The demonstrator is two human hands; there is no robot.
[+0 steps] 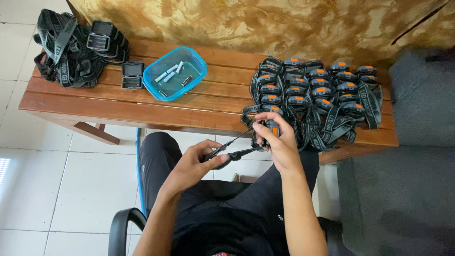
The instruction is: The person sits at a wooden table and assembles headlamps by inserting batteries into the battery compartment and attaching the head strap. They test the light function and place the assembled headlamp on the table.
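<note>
My right hand (279, 142) holds a black headlamp (269, 129) with an orange button, just in front of the bench edge. My left hand (196, 163) grips the headlamp's dark strap (232, 152) and stretches it out to the left over my lap. On the wooden bench (142, 106) to the right lies a pile of several more headlamps (317, 90) with grey straps.
A blue plastic tub (175, 73) holding several batteries sits mid-bench. A black battery case (132, 75) lies beside it, and a heap of straps and black lamp parts (76, 47) fills the left end. A grey cushioned seat (417, 142) stands right. A chair arm (121, 227) shows below.
</note>
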